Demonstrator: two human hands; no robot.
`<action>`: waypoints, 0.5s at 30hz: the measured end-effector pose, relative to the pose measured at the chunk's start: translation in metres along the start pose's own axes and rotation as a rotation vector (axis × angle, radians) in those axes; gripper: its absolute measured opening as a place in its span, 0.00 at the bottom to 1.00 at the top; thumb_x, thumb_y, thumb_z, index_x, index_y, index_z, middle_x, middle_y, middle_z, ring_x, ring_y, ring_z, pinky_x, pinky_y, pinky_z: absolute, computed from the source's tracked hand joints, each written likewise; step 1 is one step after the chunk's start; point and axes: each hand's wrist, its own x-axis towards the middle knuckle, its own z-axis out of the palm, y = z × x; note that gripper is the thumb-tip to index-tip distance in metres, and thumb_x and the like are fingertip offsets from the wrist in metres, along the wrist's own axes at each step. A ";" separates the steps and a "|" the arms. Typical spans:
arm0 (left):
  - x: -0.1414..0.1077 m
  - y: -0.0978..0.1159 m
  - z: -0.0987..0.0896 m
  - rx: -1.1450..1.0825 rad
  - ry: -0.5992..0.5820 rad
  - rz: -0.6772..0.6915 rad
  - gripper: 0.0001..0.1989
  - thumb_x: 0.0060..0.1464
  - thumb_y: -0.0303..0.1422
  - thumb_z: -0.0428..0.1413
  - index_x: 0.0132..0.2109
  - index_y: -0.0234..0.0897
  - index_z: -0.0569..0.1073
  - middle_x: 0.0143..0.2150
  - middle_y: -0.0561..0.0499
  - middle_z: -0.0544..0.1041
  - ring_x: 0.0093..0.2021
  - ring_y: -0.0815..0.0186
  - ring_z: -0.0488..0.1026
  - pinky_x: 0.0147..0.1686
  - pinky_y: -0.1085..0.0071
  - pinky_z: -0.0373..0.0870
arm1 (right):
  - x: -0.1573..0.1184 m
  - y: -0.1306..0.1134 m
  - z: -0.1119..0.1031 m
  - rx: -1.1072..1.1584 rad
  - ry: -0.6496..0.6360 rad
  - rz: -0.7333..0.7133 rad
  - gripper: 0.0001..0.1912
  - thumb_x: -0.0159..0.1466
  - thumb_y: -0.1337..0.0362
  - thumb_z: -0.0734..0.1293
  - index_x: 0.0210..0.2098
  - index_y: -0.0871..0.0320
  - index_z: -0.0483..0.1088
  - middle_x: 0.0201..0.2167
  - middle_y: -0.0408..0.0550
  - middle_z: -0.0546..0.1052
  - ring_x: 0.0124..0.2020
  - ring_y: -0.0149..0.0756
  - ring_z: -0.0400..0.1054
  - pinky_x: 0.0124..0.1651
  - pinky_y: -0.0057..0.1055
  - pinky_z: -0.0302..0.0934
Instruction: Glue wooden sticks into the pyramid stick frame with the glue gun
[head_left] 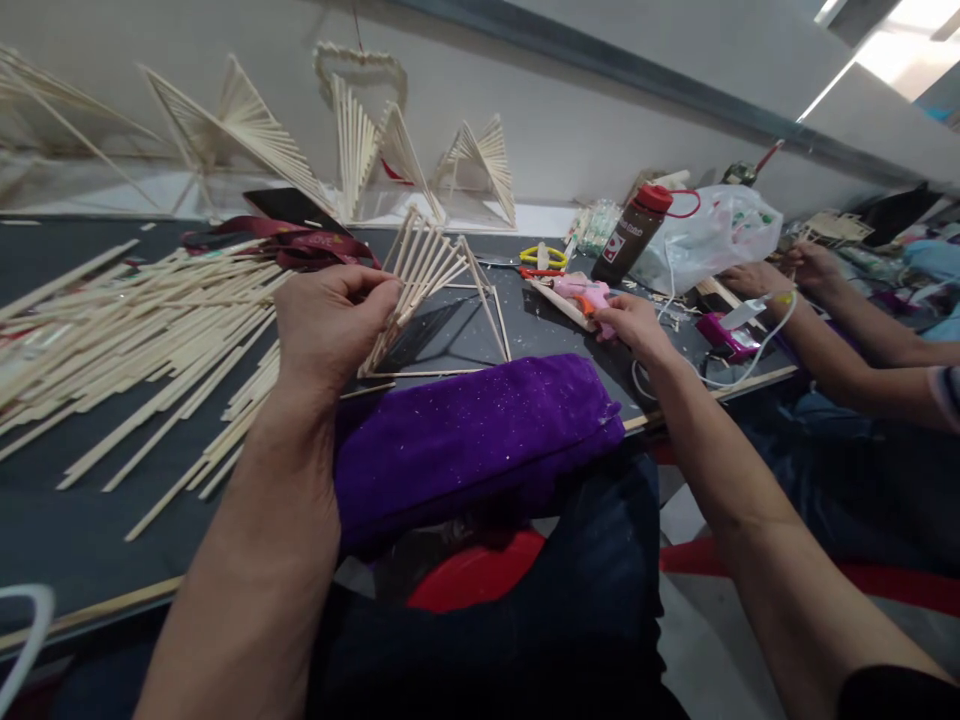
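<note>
My left hand (337,320) is closed, thumb and forefinger pinched together at the left edge of a small wooden stick model (424,260). The fingers hide exactly which part they grip. A row of thin sticks fans across the model's left side, and a triangular stick frame stands at its right. My right hand (634,325) is wrapped round a pink glue gun (583,292) with an orange trigger, low over the dark tabletop. In front of the model, along the table edge, lies a purple cloth bundle (480,430) speckled with white bits.
Many loose wooden sticks (172,340) cover the left of the table, beside a maroon lanyard (292,243). Finished stick models (240,120) line the wall. Yellow-handled scissors (544,258), a brown bottle (631,235), a plastic bag (712,235) and a co-worker's hands (780,285) are at right.
</note>
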 end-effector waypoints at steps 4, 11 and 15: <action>0.000 0.000 0.000 0.018 -0.013 0.002 0.15 0.52 0.37 0.57 0.42 0.36 0.84 0.33 0.50 0.82 0.31 0.66 0.76 0.35 0.72 0.69 | -0.007 -0.006 0.003 -0.103 0.108 -0.074 0.11 0.54 0.63 0.67 0.36 0.61 0.73 0.25 0.46 0.77 0.22 0.32 0.71 0.22 0.23 0.57; -0.001 0.004 -0.002 0.085 -0.022 0.012 0.14 0.53 0.37 0.57 0.42 0.38 0.83 0.32 0.52 0.82 0.30 0.68 0.74 0.37 0.72 0.69 | 0.000 0.000 0.006 -0.357 0.124 -0.179 0.14 0.60 0.60 0.65 0.43 0.59 0.71 0.37 0.49 0.81 0.25 0.32 0.73 0.32 0.29 0.62; -0.002 0.007 -0.003 0.111 -0.040 0.016 0.13 0.53 0.37 0.57 0.41 0.39 0.83 0.32 0.54 0.82 0.29 0.69 0.72 0.38 0.72 0.68 | 0.001 -0.005 0.001 -0.642 0.086 -0.221 0.13 0.62 0.57 0.64 0.43 0.57 0.71 0.30 0.49 0.80 0.37 0.44 0.75 0.35 0.32 0.59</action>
